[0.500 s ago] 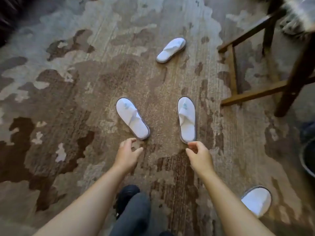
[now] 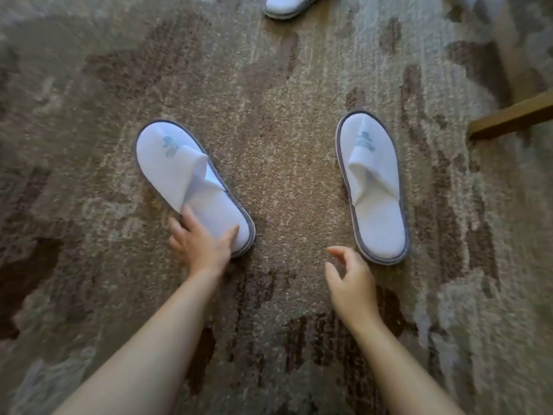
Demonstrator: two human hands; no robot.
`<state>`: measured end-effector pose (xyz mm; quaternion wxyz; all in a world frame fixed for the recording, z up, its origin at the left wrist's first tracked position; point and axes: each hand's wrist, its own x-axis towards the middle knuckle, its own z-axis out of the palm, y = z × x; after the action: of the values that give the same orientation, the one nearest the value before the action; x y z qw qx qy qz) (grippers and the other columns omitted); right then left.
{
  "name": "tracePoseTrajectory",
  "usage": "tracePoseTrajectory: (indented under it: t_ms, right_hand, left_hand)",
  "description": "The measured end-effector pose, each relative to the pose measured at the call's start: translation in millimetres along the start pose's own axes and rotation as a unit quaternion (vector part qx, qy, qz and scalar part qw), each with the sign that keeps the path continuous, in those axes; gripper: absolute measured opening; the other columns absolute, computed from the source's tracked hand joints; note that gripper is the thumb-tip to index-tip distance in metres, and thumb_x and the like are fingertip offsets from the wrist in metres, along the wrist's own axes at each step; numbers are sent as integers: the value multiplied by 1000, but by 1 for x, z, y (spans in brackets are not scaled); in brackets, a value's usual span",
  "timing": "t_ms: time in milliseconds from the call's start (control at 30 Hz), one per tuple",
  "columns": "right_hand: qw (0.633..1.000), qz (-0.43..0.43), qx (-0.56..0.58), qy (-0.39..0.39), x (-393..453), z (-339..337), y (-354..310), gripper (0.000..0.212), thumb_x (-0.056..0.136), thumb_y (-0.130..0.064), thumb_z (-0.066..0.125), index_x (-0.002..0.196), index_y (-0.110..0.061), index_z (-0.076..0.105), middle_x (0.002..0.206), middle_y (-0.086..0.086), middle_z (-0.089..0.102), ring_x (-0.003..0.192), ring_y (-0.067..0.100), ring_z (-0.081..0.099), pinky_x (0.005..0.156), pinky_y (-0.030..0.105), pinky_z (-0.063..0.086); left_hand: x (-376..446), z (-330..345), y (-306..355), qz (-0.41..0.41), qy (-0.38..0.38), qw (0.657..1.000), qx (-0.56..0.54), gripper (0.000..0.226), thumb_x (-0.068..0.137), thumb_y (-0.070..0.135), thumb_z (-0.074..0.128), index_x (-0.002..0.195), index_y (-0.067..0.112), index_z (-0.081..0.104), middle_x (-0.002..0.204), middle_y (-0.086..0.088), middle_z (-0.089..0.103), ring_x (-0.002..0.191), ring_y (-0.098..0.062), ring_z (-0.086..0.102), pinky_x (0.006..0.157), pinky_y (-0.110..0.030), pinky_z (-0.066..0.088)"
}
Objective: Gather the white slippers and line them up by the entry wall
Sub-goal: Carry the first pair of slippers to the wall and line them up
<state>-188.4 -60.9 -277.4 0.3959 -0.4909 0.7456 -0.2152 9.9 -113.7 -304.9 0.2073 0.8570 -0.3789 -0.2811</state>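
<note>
1. On the patchy brown carpet, two white slippers lie well apart, a third slipper up top
2. left slipper: left hand spread over its heel, gathering step just starting
3. right slipper: right hand loosely curled, empty, needs to reach and pinch the heel next

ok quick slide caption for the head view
Left hand touches one white slipper; right hand nears another slipper on patterned carpet.
</note>
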Motion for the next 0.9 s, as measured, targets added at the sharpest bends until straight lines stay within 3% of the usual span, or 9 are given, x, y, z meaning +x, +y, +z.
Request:
tracePoseTrajectory:
  t_ms: [100, 133, 367, 467, 567, 667, 733, 800, 900]
  right_hand:
    - [999, -3, -26, 30, -8, -1, 9, 27, 82, -7, 53, 109, -10, 55, 104, 4, 55, 110, 22, 45, 88, 17, 28]
    - [998, 0, -34, 52, -10, -3, 10, 29, 81, -7, 54, 110, -9, 55, 108, 7, 56, 111, 23, 42, 86, 16, 25]
    - [985, 66, -60, 146, 17, -24, 26, 60, 76, -18, 65, 127, -4, 37, 139, 22, 33, 128, 36, 25, 107, 44, 20]
    - [982, 85, -47, 160, 39, -27, 32, 74, 76, -23, 66, 134, -6, 25, 147, 26, 18, 135, 38, 17, 111, 43, 16]
    - [979, 110, -46, 167, 52, -28, 38, 79, 77, -26, 64, 138, -8, 18, 149, 25, 15, 135, 39, 15, 110, 39, 12]
    - [975, 119, -31, 187, 54, -29, 39, 87, 72, -24, 71, 138, -8, 16, 143, 25, 25, 128, 39, 22, 106, 41, 18]
    - [970, 124, 2, 209, 54, -31, 37, 93, 64, -17, 77, 136, -3, 19, 137, 26, 30, 123, 38, 29, 101, 33, 22]
    - [966, 125, 44, 223, 52, -34, 34, 84, 64, -11, 76, 131, 0, 26, 132, 26, 35, 117, 36, 38, 87, 24, 28]
    - [971, 104, 68, 203, 45, -40, 33, 52, 76, -13, 66, 116, 3, 38, 119, 26, 50, 106, 36, 50, 79, 31, 37]
  left_hand:
    - [-2, 5, -4, 4, 23, 1000, -10, 109, 60, 27, 78, 136, -4, 7, 144, -31, 19, 133, -40, 18, 109, -43, 10]
    - [-3, 5, -4, 1, 26, 1000, -8, 111, 59, 26, 79, 136, -5, 6, 143, -33, 20, 132, -41, 19, 109, -43, 12]
    - [-3, 4, 2, -11, 53, 998, -38, 94, 54, 20, 83, 124, -10, 28, 129, -32, 41, 120, -42, 39, 101, -45, 31]
    - [-7, 6, 8, 21, 45, 994, -101, 86, 61, 11, 78, 127, -3, 24, 131, -26, 41, 115, -34, 44, 92, -31, 31]
    - [-11, 5, 14, 71, 25, 988, -135, 80, 65, 4, 74, 128, 2, 24, 132, -20, 42, 108, -20, 44, 83, -17, 31]
    - [-20, 4, 11, 89, -12, 986, -143, 77, 66, 1, 72, 128, 5, 26, 131, -18, 43, 107, -15, 42, 89, -21, 32]
    - [-29, 5, 6, 80, -31, 987, -138, 74, 67, 2, 71, 126, 3, 27, 129, -17, 45, 107, -16, 43, 88, -23, 34]
    - [-37, 7, 3, 58, -54, 988, -130, 64, 68, 4, 71, 121, -1, 34, 124, -21, 50, 108, -25, 49, 87, -32, 39]
    - [-49, 8, 0, 26, -92, 988, -118, 50, 69, 5, 71, 110, -3, 43, 115, -26, 56, 99, -30, 55, 81, -39, 45]
